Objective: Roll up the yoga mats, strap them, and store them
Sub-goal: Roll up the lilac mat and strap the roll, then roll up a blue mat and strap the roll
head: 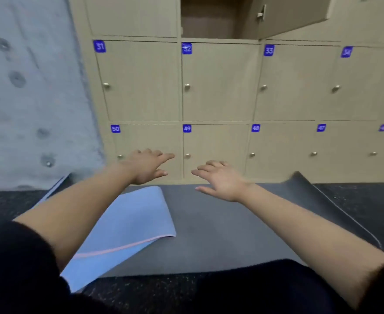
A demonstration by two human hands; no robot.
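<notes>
Now both arms reach forward: left hand (pixel 146 166) and right hand (pixel 220 180) spread, holding nothing, above the grey mat (pixel 220 227), blue mat (pixel 129 223) under the left forearm.

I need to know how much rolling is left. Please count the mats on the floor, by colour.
Dark grey mat: 1
Light blue mat: 1
Total: 2 mats, both unrolled. The blue one lies on the left part of the grey one.
</notes>
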